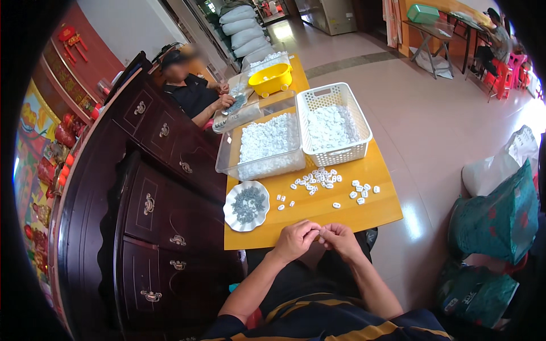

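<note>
At the front edge of the wooden table (375,215), my left hand (296,240) and my right hand (339,241) meet with fingertips pinched together. What they pinch is too small and covered to make out. Just beyond them lies a single small white oval piece (336,205) with dark holes. A loose pile of the same white pieces (318,179) spreads in front of the bins, and a smaller group (362,192) lies to its right. On the left, a scalloped white plate (230,219) holds many small grey parts (248,205).
A clear plastic bin (227,169) and a white perforated basket (341,155) hold white pieces. Behind them stands a yellow wheeled tub (272,79). A co-worker (190,85) handles grey parts across the table. Dark drawers (170,227) line the left; sacks (495,216) stand right.
</note>
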Motion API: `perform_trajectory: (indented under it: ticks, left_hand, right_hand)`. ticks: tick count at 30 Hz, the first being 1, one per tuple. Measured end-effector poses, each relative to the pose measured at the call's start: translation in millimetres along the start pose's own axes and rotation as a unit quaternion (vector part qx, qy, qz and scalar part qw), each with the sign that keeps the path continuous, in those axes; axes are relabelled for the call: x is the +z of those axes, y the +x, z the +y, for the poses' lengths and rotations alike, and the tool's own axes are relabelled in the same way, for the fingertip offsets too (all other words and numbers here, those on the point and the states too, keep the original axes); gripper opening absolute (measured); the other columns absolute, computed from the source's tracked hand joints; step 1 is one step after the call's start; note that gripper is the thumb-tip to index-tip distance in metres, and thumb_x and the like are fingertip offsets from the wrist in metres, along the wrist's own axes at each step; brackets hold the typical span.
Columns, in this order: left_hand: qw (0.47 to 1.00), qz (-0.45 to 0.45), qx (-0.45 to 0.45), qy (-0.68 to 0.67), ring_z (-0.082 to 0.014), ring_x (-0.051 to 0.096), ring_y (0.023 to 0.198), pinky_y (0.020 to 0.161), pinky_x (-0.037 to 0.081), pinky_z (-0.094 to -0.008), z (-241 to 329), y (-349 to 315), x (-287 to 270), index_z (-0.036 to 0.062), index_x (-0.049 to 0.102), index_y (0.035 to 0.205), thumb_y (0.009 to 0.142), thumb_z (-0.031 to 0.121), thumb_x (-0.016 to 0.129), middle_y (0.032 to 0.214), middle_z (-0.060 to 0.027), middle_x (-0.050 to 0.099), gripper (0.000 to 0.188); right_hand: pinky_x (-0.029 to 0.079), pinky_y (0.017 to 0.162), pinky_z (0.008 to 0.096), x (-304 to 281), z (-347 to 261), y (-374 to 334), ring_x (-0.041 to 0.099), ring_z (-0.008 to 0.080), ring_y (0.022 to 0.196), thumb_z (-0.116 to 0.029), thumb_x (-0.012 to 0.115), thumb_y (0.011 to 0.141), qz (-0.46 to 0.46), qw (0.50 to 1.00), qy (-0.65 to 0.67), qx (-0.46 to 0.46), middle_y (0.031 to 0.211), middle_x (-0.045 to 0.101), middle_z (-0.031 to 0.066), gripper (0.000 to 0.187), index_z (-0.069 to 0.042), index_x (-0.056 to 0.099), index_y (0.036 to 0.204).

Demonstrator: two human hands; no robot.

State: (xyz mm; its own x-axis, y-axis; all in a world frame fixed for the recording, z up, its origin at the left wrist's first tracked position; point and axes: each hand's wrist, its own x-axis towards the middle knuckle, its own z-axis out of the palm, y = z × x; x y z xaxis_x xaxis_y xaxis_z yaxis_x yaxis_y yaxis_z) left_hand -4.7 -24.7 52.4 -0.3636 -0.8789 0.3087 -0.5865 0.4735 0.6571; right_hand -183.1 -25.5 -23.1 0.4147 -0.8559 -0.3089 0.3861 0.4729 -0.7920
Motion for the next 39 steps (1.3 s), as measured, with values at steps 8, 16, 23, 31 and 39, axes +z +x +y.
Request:
perform_trajectory:
  ticks: [8, 16, 23, 31, 39]
  left_hand:
    - [0.997, 0.018, -0.068, -0.017, -0.0287, 0.069, 0.073, 0.067, 0.054, -0.0362, -9, -12, 10, -0.0007, 0.066, 0.095, 0.094, 0.007, 0.067, 0.083, -0.0152, 0.069, 0.008]
    - [0.981, 0.023, -0.174, -0.087, -0.0148, 0.057, 0.062, 0.06, 0.048, -0.0321, -26, -1, 17, 0.0006, 0.061, 0.091, 0.103, 0.017, 0.056, 0.07, -0.0067, 0.058, 0.021]
    - [0.987, 0.077, -0.054, 0.129, -0.0389, 0.068, 0.079, 0.069, 0.053, -0.0454, -50, 47, 30, 0.0011, 0.063, 0.093, 0.096, 0.014, 0.062, 0.085, -0.019, 0.07, 0.013]
    - [0.978, 0.077, -0.057, 0.185, -0.0381, 0.069, 0.082, 0.073, 0.054, -0.0458, -60, 74, 38, 0.003, 0.066, 0.096, 0.093, 0.012, 0.064, 0.091, -0.0166, 0.071, 0.01]
    - [0.972, 0.006, -0.197, -0.13, -0.0111, 0.069, 0.07, 0.061, 0.053, -0.0293, -36, 24, 21, 0.0007, 0.071, 0.114, 0.097, 0.012, 0.069, 0.088, -0.0033, 0.075, 0.021]
  right_hand:
    - [0.048, 0.057, 0.0276, 21, 11, -12, 0.062, 0.0121, 0.058, -0.016, 0.071, 0.096, 0.162, 0.916, -0.271, -0.25, 0.071, 0.068, 0.0068, 0.017, -0.001, 0.07, 0.089]
    - [0.044, 0.058, 0.0221, -1, 4, 9, 0.057, 0.005, 0.063, -0.016, 0.064, 0.101, 0.205, 0.918, -0.236, -0.245, 0.072, 0.065, -0.0009, 0.018, -0.002, 0.067, 0.089]
    - [0.043, 0.059, 0.0205, 1, -14, 2, 0.053, 0.0046, 0.063, -0.025, 0.066, 0.103, 0.163, 0.971, 0.051, -0.167, 0.08, 0.065, -0.0012, 0.02, -0.006, 0.064, 0.1]
    - [0.044, 0.061, 0.0195, 2, -8, -4, 0.054, 0.0037, 0.064, -0.023, 0.066, 0.102, 0.144, 0.977, 0.033, -0.151, 0.079, 0.066, -0.0013, 0.017, -0.007, 0.065, 0.098]
    - [0.044, 0.061, 0.0196, 3, -4, -1, 0.054, 0.0042, 0.064, -0.022, 0.065, 0.103, 0.121, 0.981, 0.003, -0.153, 0.079, 0.066, -0.001, 0.017, -0.005, 0.066, 0.099]
